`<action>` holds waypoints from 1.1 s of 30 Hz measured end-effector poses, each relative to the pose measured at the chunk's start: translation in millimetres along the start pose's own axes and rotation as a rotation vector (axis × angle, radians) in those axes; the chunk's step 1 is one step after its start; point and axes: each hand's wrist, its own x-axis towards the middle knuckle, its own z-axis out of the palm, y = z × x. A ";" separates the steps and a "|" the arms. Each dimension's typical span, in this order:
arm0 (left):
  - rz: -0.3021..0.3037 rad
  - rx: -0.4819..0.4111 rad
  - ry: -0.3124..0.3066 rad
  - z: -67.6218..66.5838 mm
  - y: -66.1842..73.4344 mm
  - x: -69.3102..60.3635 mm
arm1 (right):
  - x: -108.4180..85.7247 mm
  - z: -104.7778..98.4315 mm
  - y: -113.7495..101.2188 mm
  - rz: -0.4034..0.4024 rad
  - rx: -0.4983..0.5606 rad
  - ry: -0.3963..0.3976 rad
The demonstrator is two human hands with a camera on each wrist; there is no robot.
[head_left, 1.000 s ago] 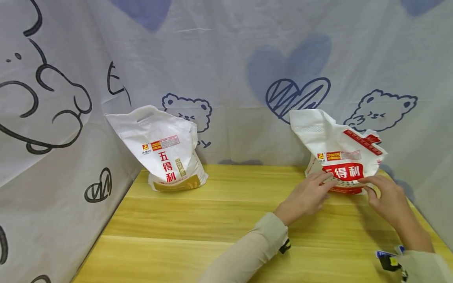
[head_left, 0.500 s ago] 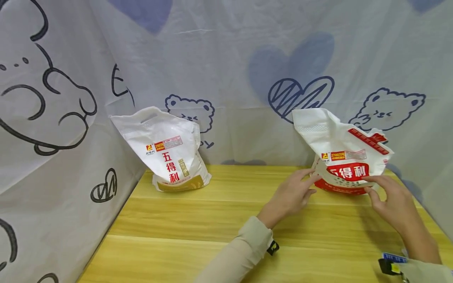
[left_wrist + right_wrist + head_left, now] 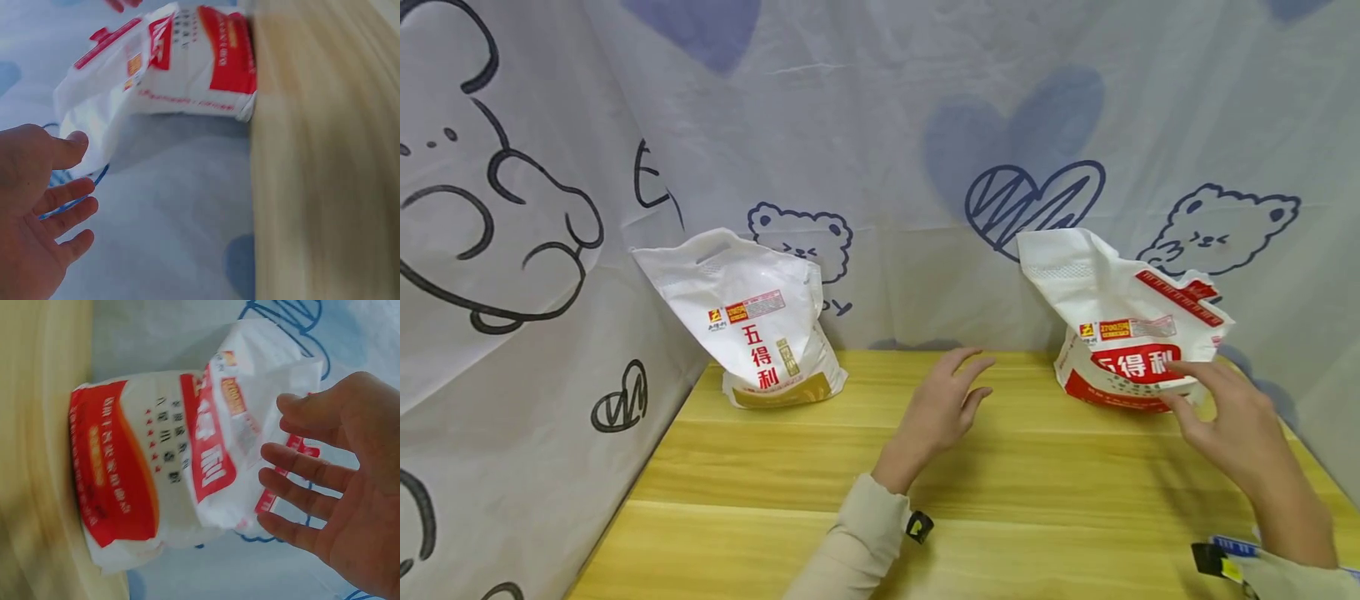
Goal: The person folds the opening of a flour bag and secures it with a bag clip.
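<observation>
A white flour bag with a red label stands at the back right of the table, its top folded over and leaning left. My right hand is in front of its right side, fingers spread and loosely bent, holding nothing; the right wrist view shows the palm and fingers facing the bag with nothing gripped. In the head view my left hand is well to the left of that bag, over the table, fingers relaxed and apart. A second white flour bag with gold trim stands at the back left.
The wooden table meets a printed cloth backdrop behind it and on both sides. A black strap device sits at the left cuff. Beside the right cuff shows a blue-and-white object, partly hidden.
My left hand has come off the red-labelled flour bag and moved left. My right hand has loosened from its right side. That bag's lower front edge has settled down; the gold-trimmed bag stays put.
</observation>
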 end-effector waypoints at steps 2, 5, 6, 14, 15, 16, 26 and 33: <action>-0.010 -0.014 0.011 -6.9 -4.8 -4.8 | 0.7 0.4 -4.5 0.002 0.009 0.000; -0.036 -0.047 0.026 -17.5 -12.9 -13.4 | 3.6 2.2 -12.6 -0.012 0.024 0.011; -0.050 -0.055 0.033 -21.5 -15.7 -16.7 | 4.9 3.0 -15.8 -0.020 0.027 0.015; -0.144 -0.083 0.105 -48.2 -36.2 -39.6 | 14.1 10.1 -32.6 -0.049 0.101 0.015; -0.146 -0.091 0.113 -50.7 -37.9 -41.7 | 15.0 10.7 -33.4 -0.047 0.115 0.011; -0.149 -0.097 0.120 -53.0 -39.5 -44.1 | 15.9 11.6 -34.1 -0.048 0.128 0.011; -0.230 -0.164 0.212 -82.4 -59.3 -66.6 | 27.1 21.6 -60.0 -0.083 0.233 0.052; -0.274 -0.178 0.280 -100.0 -75.7 -74.1 | 34.8 35.2 -85.2 -0.087 0.299 0.070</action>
